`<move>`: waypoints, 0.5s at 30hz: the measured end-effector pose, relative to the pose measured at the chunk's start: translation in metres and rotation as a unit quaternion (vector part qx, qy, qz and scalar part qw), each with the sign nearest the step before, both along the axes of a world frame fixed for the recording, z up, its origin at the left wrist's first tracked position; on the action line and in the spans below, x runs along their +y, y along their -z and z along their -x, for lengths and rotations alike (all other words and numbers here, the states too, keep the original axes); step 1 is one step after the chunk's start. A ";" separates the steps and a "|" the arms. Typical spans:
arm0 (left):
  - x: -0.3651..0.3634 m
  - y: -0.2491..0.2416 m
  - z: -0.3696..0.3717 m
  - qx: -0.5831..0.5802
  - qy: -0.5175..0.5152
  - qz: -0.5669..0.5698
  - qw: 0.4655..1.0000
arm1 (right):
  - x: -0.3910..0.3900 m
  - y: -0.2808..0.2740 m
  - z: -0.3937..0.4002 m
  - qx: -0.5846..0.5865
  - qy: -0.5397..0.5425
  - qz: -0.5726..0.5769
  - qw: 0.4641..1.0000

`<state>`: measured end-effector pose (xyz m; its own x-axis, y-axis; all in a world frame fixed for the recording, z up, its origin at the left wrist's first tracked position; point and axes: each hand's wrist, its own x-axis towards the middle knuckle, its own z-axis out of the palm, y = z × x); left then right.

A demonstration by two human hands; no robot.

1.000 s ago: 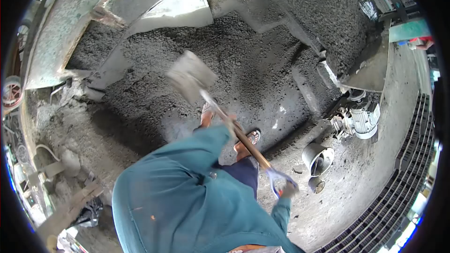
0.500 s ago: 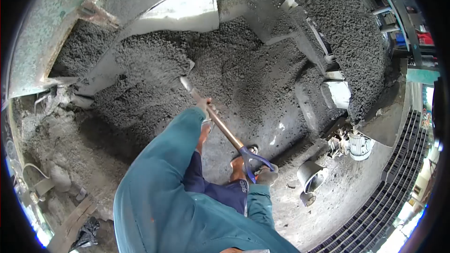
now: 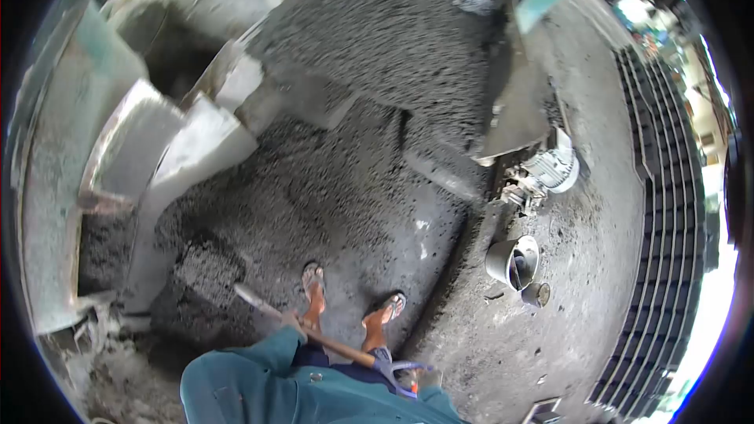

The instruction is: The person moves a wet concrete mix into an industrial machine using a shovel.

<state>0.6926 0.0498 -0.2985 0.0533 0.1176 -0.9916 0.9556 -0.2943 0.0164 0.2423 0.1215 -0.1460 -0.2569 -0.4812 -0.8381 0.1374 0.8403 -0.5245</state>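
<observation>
A long-handled shovel (image 3: 345, 351) lies across the front of my body, its blade to the left. Damp grey gritty mix (image 3: 210, 271) covers the blade, so the metal is mostly hidden. My left hand (image 3: 292, 323) is closed round the shaft near the blade end. At the other end, my right hand (image 3: 429, 378) grips the blue D-shaped handle (image 3: 404, 366). Below the shovel my sandalled feet stand on the grey floor, where more loose mix (image 3: 330, 165) is spread ahead of me.
A large heap of grey mix (image 3: 377, 31) lies at the back. On the right are an electric motor (image 3: 552, 165), a bucket (image 3: 503, 261) and a small tin (image 3: 536, 294). Stacked dark slatted racks (image 3: 664, 212) line the far right. A greenish metal wall (image 3: 59, 173) stands left.
My view has swung to the right. The shovel has come in closer to my body, with grey mix on its blade. Both hands keep their hold.
</observation>
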 end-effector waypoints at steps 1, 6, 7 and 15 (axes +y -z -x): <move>-0.006 -0.031 0.009 -0.019 0.025 0.016 0.999 | 0.006 -0.016 -0.005 0.035 0.024 -0.005 0.999; -0.042 -0.096 0.041 0.053 0.056 0.053 0.996 | 0.037 -0.067 -0.011 0.138 0.146 -0.031 0.979; -0.057 -0.085 0.047 0.061 0.093 0.140 0.984 | 0.042 -0.071 -0.010 0.128 0.175 -0.022 0.976; -0.309 -0.379 0.144 0.130 0.219 0.477 0.841 | -0.054 -0.166 -0.050 0.036 0.352 0.399 0.846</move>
<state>0.5487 -0.2588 0.0800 -0.3494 -0.7128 -0.6081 0.7665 -0.5907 0.2520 0.2921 0.0676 0.0199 -0.7524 -0.5924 -0.2880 0.3992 -0.0623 -0.9147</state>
